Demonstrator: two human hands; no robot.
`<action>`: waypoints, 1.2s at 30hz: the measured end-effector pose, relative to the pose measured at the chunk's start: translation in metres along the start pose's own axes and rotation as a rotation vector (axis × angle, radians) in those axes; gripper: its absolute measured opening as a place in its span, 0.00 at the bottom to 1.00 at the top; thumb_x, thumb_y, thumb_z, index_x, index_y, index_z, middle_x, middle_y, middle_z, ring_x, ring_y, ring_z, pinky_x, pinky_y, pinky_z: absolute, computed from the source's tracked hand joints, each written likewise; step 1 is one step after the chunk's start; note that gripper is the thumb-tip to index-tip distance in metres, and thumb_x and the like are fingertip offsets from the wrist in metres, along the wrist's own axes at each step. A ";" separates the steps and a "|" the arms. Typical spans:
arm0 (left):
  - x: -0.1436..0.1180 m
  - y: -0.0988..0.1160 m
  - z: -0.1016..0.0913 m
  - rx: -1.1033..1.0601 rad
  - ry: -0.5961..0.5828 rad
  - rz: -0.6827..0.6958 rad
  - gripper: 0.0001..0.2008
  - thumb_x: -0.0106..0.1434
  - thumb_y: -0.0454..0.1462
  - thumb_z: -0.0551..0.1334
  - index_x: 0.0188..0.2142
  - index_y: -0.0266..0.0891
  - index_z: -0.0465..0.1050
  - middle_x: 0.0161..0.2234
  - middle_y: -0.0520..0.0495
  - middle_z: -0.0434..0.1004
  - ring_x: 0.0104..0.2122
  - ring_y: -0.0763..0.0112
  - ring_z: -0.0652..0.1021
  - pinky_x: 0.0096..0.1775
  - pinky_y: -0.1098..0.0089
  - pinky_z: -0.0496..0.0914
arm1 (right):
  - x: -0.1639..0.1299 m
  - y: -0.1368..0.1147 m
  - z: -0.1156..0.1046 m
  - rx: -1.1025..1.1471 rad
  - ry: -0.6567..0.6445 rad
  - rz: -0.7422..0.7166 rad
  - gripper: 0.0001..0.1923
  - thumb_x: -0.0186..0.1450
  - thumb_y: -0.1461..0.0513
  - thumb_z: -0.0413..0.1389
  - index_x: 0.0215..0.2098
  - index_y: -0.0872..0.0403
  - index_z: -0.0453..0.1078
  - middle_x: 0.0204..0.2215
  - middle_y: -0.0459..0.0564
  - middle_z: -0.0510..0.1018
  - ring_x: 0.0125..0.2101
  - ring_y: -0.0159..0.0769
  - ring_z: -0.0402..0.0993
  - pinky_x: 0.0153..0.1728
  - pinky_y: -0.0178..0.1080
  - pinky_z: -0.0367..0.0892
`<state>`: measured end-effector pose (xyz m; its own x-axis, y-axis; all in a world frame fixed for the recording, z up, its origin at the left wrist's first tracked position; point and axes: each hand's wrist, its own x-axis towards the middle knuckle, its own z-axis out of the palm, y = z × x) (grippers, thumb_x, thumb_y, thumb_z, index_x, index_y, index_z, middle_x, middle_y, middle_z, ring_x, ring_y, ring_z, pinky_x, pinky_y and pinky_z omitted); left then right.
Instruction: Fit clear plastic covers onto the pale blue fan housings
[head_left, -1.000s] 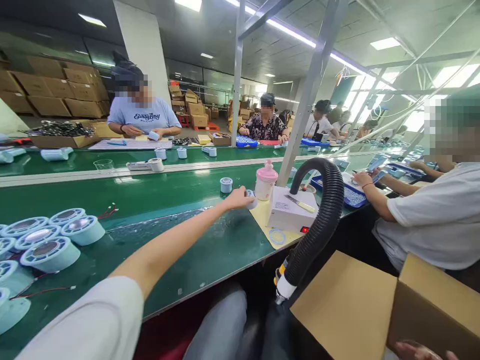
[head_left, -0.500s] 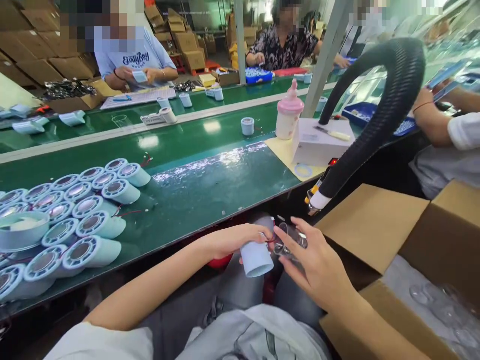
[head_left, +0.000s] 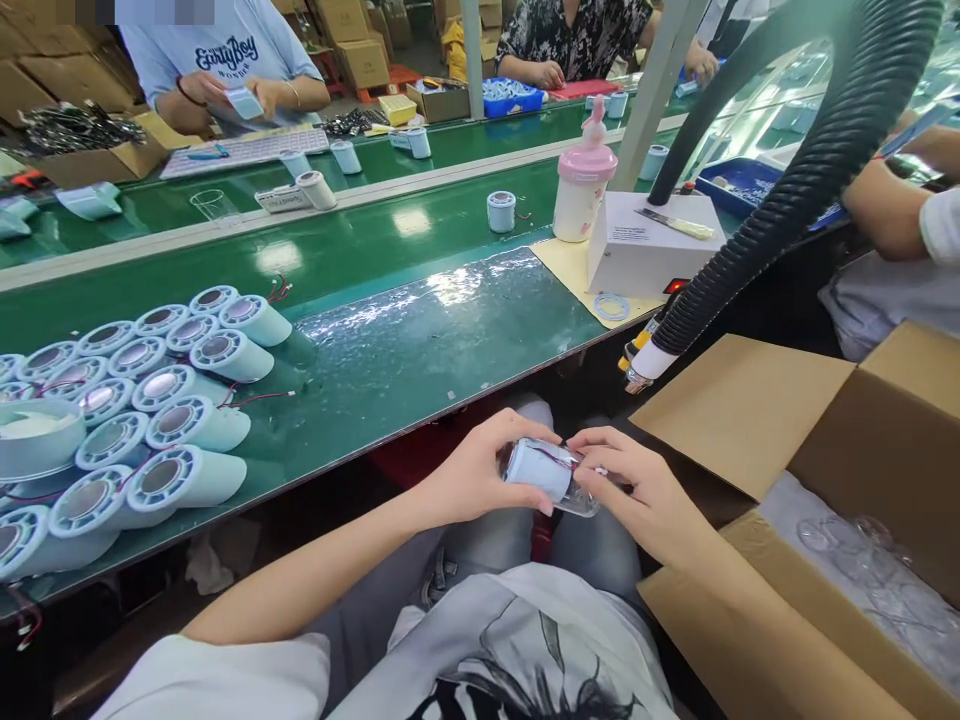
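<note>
Over my lap, my left hand [head_left: 472,475] grips a light blue cylindrical housing [head_left: 537,468] lying on its side, with a thin red wire across it. My right hand [head_left: 637,490] holds a clear plastic cup piece [head_left: 579,498] pressed against the housing's right end. Both hands meet below the front edge of the green conveyor table [head_left: 420,350]. A batch of similar blue housings [head_left: 150,400] with round grilles lies on the table at the left.
An open cardboard box [head_left: 825,520] with clear plastic pieces stands at my right. A black ribbed hose [head_left: 787,190] hangs over a white box unit [head_left: 645,250], beside a pink-capped bottle [head_left: 581,190]. A lone blue housing [head_left: 501,211] stands on the belt. Other people work across and to the right.
My left hand reached out, took a blue housing from the belt and brought it to my lap. My right hand brought a clear piece, now pressed together with the turned housing. The view tilted down.
</note>
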<state>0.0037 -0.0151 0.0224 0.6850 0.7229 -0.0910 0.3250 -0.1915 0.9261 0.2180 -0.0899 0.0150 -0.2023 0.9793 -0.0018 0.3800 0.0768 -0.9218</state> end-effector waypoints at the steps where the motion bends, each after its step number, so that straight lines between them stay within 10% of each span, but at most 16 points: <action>1: -0.001 -0.003 0.001 0.022 0.014 0.035 0.31 0.45 0.45 0.76 0.49 0.44 0.75 0.44 0.45 0.70 0.43 0.63 0.74 0.44 0.66 0.69 | 0.000 -0.001 0.001 0.054 0.034 0.021 0.14 0.69 0.58 0.53 0.29 0.52 0.74 0.45 0.53 0.73 0.43 0.39 0.73 0.36 0.36 0.72; 5: -0.006 -0.011 0.006 0.054 -0.030 0.145 0.32 0.47 0.43 0.75 0.53 0.47 0.74 0.55 0.41 0.67 0.56 0.54 0.69 0.56 0.58 0.65 | 0.001 -0.003 0.001 0.191 0.127 0.069 0.14 0.65 0.60 0.58 0.22 0.54 0.73 0.40 0.52 0.75 0.42 0.40 0.74 0.34 0.35 0.72; 10: -0.012 -0.009 0.009 -0.248 -0.132 0.057 0.33 0.53 0.41 0.72 0.58 0.45 0.68 0.53 0.42 0.73 0.49 0.60 0.76 0.48 0.62 0.73 | -0.002 0.000 -0.003 0.395 0.090 0.080 0.08 0.63 0.57 0.62 0.28 0.50 0.78 0.46 0.52 0.78 0.48 0.46 0.76 0.39 0.40 0.76; 16: -0.022 -0.005 0.009 -0.528 -0.141 -0.132 0.34 0.54 0.41 0.71 0.59 0.43 0.64 0.43 0.45 0.76 0.35 0.68 0.77 0.35 0.68 0.76 | -0.021 0.000 0.001 -0.068 0.054 -0.164 0.20 0.59 0.61 0.67 0.50 0.46 0.74 0.57 0.52 0.73 0.57 0.50 0.70 0.57 0.50 0.67; 26: -0.023 0.002 0.002 -0.338 -0.175 0.130 0.36 0.51 0.38 0.74 0.60 0.48 0.67 0.57 0.43 0.72 0.53 0.58 0.75 0.51 0.63 0.72 | -0.037 -0.011 0.001 0.202 0.015 -0.008 0.22 0.62 0.62 0.65 0.52 0.42 0.69 0.54 0.48 0.74 0.51 0.42 0.75 0.51 0.42 0.74; 36: -0.018 0.008 0.004 -0.369 -0.189 0.110 0.38 0.50 0.35 0.74 0.60 0.48 0.66 0.58 0.42 0.71 0.55 0.57 0.74 0.55 0.60 0.70 | -0.034 -0.007 -0.010 0.416 -0.042 0.128 0.20 0.63 0.60 0.64 0.53 0.45 0.68 0.51 0.50 0.76 0.50 0.42 0.75 0.48 0.42 0.74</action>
<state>-0.0035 -0.0328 0.0298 0.8212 0.5703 -0.0177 0.0118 0.0141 0.9998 0.2315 -0.1217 0.0253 -0.2166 0.9670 -0.1344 0.0106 -0.1353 -0.9907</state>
